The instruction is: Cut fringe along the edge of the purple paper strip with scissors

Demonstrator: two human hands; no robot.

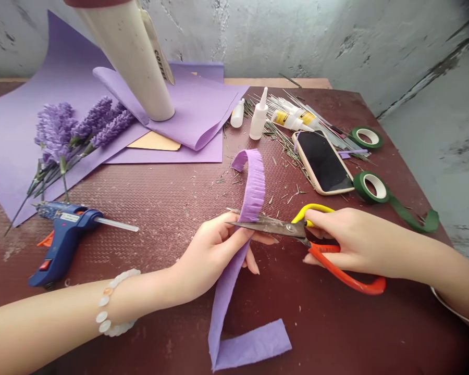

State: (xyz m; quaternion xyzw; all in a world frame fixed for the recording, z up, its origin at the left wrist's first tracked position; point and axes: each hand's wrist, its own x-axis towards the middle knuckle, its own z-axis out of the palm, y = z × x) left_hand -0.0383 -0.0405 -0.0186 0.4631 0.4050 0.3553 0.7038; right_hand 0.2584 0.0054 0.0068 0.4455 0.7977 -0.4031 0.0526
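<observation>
Between the thumb and fingers of my left hand is a long purple crepe paper strip. Above the hand the strip is fringed along its right edge and curls over at the top. Its uncut lower part hangs down and folds to the right on the table. My right hand is closed round the scissors, which have one yellow and one red handle loop. The scissor blades lie across the strip, just above my left thumb, and stand slightly apart.
A blue glue gun lies left, near purple paper flowers. A white coffee tumbler stands on purple sheets. Behind are a glue bottle and thin wires. A phone and green tape rolls lie right.
</observation>
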